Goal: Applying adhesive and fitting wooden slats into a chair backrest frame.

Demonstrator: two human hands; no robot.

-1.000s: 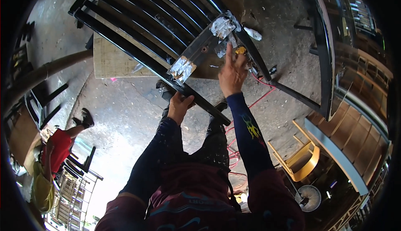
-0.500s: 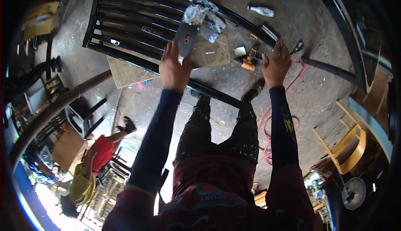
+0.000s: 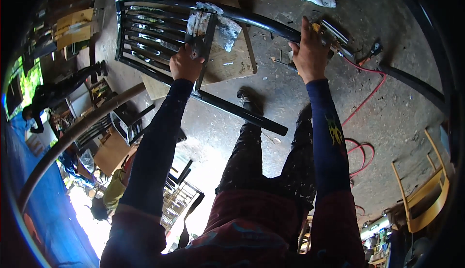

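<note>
A black slatted frame point(image 3: 164, 76), like a chair back, lies before me over a brown board point(image 3: 247, 62). My left hand point(image 3: 184, 64) is closed around a dark flat crosspiece point(image 3: 207, 50) that spans the frame's two long rails. At the end of the far rail point(image 3: 271, 23) is my right hand point(image 3: 311, 55), thumb on the near side and fingers on the far side, index finger stretched out. Crumpled grey-white sheet point(image 3: 227, 33), paper or cloth, lies by the crosspiece. Behind my right hand a yellow-and-black power drill point(image 3: 317, 27) is mostly hidden.
A pale bottle point(image 3: 318, 0) lies on the floor beyond the rail. A dark hand tool point(image 3: 373, 52) and a red hose point(image 3: 370, 89) are to the right. A yellow wooden chair frame point(image 3: 426, 200) stands at the lower right. Another person point(image 3: 46, 96) is at the far left.
My view has shifted. My left hand has closed on the crosspiece, where its fingers were spread before. The frame has shifted and turned slightly, and my right hand stays at the rail's end.
</note>
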